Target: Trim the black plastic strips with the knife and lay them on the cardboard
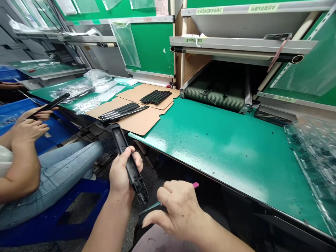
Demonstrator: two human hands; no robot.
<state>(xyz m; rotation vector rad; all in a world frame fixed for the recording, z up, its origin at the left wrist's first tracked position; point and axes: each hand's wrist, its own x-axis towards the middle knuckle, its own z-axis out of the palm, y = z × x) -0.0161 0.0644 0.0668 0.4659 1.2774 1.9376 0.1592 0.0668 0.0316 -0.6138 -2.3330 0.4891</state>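
My left hand [122, 169] is closed around a long black plastic part [132, 168], a hollow moulded piece held at a slant in front of the table edge. Its lower end, with small ribs and holes, points toward my right hand [181, 206]. That hand has its fingers curled round a slim knife [153, 207] with a pink end, and its thumb sticks out to the left. The thin blade reaches out just below the lower end of the black part. Whether the blade touches it I cannot tell.
Flat cardboard [147, 122] on the green table [210, 140] carries several black strips [122, 112]. A conveyor [215, 94] opens at the back. Clear plastic trays [315, 150] stand at right. On the left a co-worker's hands [34, 122] hold another black piece beside a blue stool [78, 206].
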